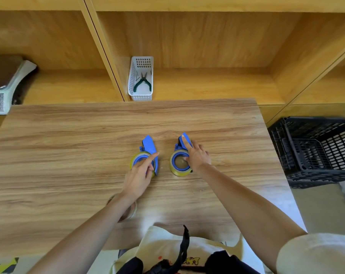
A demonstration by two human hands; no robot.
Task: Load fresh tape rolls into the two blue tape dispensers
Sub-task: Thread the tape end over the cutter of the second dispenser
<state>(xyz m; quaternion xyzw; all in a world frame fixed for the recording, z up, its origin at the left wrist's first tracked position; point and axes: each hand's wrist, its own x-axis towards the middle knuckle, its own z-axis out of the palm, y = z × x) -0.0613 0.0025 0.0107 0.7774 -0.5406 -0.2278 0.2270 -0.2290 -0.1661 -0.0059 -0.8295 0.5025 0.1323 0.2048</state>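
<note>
Two blue tape dispensers lie side by side on the wooden table [68,145]. The left dispenser [148,145] carries a yellowish tape roll [133,160]. My left hand [138,178] grips it at the roll, with the index finger stretched over the blue body. The right dispenser [177,150] also holds a yellowish roll [180,173]. My right hand [198,157] is on it, index finger laid along the blue front flap and thumb at the roll's hub. Under my left forearm lies another clear ring-shaped roll [133,211], mostly hidden.
A white basket [141,95] with green-handled pliers [143,82] stands on the shelf behind the table. A black plastic crate [316,151] sits to the right of the table. A weighing scale [1,91] is at the far left.
</note>
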